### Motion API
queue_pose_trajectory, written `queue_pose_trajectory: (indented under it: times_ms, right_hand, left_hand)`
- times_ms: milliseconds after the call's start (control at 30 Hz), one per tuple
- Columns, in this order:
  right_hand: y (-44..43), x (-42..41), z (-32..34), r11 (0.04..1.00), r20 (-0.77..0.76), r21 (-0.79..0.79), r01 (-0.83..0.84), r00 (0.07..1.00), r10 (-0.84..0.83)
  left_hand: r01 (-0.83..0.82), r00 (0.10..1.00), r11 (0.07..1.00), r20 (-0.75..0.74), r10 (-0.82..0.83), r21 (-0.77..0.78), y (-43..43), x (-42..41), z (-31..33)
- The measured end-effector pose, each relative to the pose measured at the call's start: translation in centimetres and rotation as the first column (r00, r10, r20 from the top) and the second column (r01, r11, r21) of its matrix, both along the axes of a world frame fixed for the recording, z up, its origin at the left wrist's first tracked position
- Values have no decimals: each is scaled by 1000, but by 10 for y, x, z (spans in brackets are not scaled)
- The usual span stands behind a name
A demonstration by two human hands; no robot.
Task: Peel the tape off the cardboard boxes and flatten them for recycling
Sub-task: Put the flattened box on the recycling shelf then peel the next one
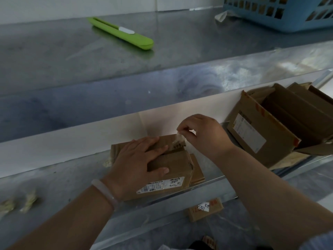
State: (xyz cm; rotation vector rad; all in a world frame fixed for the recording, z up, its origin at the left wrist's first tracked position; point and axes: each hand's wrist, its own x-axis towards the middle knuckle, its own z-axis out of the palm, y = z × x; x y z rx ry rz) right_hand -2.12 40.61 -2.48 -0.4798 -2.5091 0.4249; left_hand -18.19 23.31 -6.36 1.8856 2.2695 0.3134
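Storeroom: steel shelves [54, 56], parcel boxes [266, 127]

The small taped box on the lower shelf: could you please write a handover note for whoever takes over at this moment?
Left hand presses flat on the small box, on the lower shelf.
Right hand pinches the tape strip, lifted at the box's far end.
Done: strip partly peeled; crumpled tape scraps lie at the shelf's left.
Left: finish peeling, then flatten this box. The larger open box stands to the right; the green cutter lies on the upper shelf.
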Motion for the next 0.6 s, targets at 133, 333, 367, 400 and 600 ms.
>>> queue_pose_trajectory:
  times_ms: [133, 333, 367, 400, 600]
  right_hand:
    - [0, 5, 0, 938, -9, -337, 81, 996, -89]
    - [-13, 2, -6, 845, -62, -533, 49, 993, -97]
    - [-14, 1, -9, 825, -64, -563, 48, 993, -101]
    - [-14, 2, -11, 811, -70, -583, 48, 992, -109]
    - [-8, 15, -23, 634, -213, -770, -64, 964, -161]
  left_hand:
    - [-30, 1000, 999, -7, 31, 37, 4, 4, 8]
    - [-185, 977, 974, -84, 197, 128, 37, 20, 32]
    - [-211, 971, 970, -88, 222, 122, 43, 23, 32]
    - [-237, 966, 964, -75, 247, 117, 48, 26, 31]
    - [-338, 940, 927, 101, 325, 166, 55, 33, 14]
